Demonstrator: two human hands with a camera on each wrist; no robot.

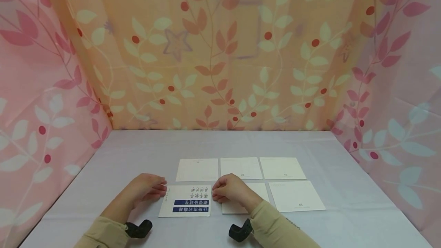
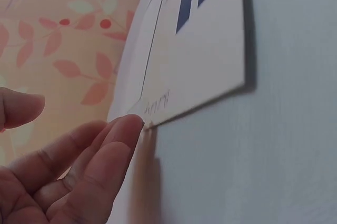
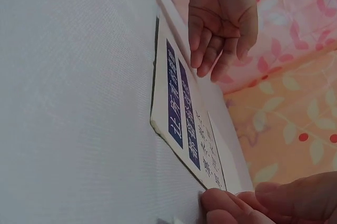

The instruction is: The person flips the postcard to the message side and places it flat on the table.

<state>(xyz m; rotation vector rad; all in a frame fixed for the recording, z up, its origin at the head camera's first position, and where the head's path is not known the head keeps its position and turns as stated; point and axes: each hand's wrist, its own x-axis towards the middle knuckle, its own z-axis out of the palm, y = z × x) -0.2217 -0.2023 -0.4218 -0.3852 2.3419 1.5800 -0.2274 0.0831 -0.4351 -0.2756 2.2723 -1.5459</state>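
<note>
A postcard-like card (image 1: 186, 198) printed with dark lettering and two blue bands lies on the white table, its text upside down in the head view. My left hand (image 1: 149, 187) is at its far left corner; in the left wrist view the fingertips (image 2: 134, 125) touch that corner, with the thumb held apart. At the far right corner is my right hand (image 1: 234, 191), fingers loosely bent. The right wrist view shows its fingertips (image 3: 218, 200) against the corner of the card (image 3: 181, 113). Part of the right hand covers a pale card (image 1: 256, 190) beside it.
A back row holds a left pale card (image 1: 197, 169), a middle pale card (image 1: 240, 167) and a right pale card (image 1: 282, 168). Another pale card (image 1: 296, 196) lies front right. Patterned cloth (image 1: 220, 49) closes in the back and both sides of the table (image 1: 138, 152).
</note>
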